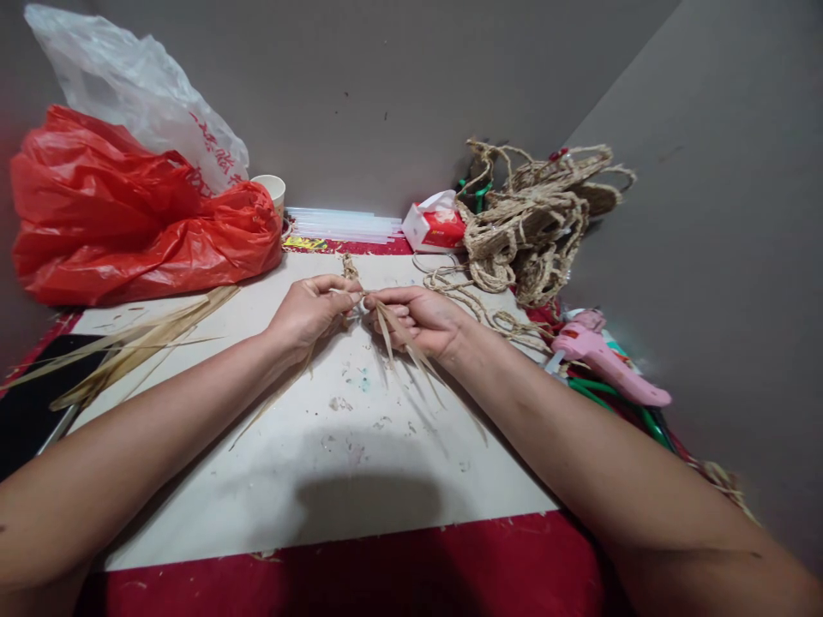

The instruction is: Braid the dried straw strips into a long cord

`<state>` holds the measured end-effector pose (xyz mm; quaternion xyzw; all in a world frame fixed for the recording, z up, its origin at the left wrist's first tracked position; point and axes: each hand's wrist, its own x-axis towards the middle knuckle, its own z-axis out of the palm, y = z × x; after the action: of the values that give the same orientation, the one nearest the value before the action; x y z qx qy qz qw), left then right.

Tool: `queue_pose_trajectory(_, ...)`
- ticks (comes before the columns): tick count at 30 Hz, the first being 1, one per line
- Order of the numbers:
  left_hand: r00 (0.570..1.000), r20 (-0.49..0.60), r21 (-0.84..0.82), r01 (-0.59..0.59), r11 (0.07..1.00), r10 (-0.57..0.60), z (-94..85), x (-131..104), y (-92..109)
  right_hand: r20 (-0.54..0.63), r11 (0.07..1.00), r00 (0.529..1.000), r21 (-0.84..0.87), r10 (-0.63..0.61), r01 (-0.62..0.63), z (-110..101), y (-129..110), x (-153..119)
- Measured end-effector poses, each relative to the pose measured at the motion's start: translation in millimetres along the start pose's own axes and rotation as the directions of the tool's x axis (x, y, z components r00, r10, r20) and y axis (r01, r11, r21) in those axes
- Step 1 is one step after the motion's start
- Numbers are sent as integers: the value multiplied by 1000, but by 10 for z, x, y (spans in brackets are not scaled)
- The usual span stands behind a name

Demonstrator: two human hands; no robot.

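Observation:
Over the middle of the white board [257, 480], my left hand [315, 313] and my right hand [415, 319] meet, both closed in a pinch. Between their fingertips runs a length of dry straw strands. Loose straw ends [411, 347] fan out below my right hand, and a thin strand hangs down beneath my left hand. A short braided straw piece [349, 266] sticks up just behind my left fingers. Whether it joins the pinched strands is hidden by the fingers.
At left are a red plastic bag [141, 214], a paper cup [273, 190] and loose flat straw strips [154, 343]. Clear sticks [344, 224] and a tissue pack [437, 224] line the back. On the right are coiled straw braid [533, 223] and a pink glue gun [608, 356].

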<state>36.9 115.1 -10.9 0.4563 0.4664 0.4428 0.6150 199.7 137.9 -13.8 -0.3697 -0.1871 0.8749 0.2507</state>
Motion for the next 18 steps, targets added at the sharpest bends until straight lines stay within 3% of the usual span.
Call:
queue_pose_trajectory(7, 995, -11, 77, -96, 992, 97, -3, -17, 28, 55, 1000, 998, -5, 7, -7, -54, -6, 14)
queue_pose_trajectory(13, 996, 88, 4, -35, 999, 34, -57, 14, 45, 50, 1000, 999, 4, 0, 0, -54, -14, 8)
queue_pose_trajectory(18, 993, 114, 38, -22, 999, 18, -62, 6, 12, 68, 1000, 998, 12, -1, 0, -32, -15, 0)
